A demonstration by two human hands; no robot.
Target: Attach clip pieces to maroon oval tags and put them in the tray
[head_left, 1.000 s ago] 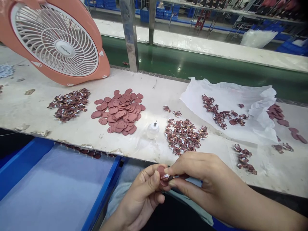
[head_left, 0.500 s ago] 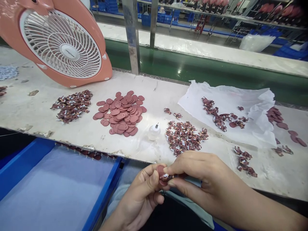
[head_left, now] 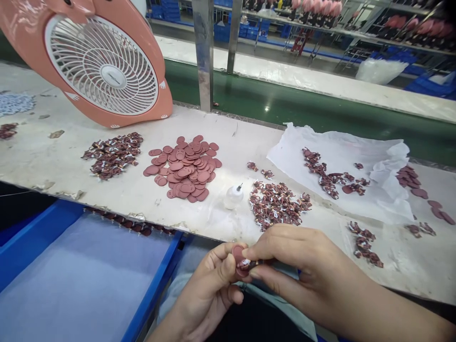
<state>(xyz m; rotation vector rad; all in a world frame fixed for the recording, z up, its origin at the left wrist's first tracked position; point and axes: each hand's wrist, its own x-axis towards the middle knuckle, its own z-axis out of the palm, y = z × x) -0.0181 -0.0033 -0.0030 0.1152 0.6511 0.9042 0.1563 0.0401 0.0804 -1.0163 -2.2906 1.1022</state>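
Close in front of me, my left hand point(head_left: 217, 273) pinches a flat, reddish-brown oval disc point(head_left: 238, 251) between thumb and fingers. My right hand point(head_left: 288, 259) holds a small dark-brown figurine with white parts point(head_left: 245, 264) against the face of that disc. Fingers partly cover both pieces. On the table just beyond the hands lies a heap of similar small brown figurines point(head_left: 278, 204). Left of it stands a small clear bottle with a thin needle tip point(head_left: 234, 196). A pile of loose oval discs point(head_left: 185, 168) lies further left.
An orange fan point(head_left: 107, 66) stands at the table's back left. Another figurine heap point(head_left: 114, 154) lies before it. White sheeting point(head_left: 285, 149) carries more figurines on the right. A blue-edged tray point(head_left: 74, 270) sits below the table edge. A green conveyor point(head_left: 299, 107) runs behind.
The view has shifted slightly, so the table things appear a little further right. Both hands keep their grip on the disc and figurine with hardly any movement.
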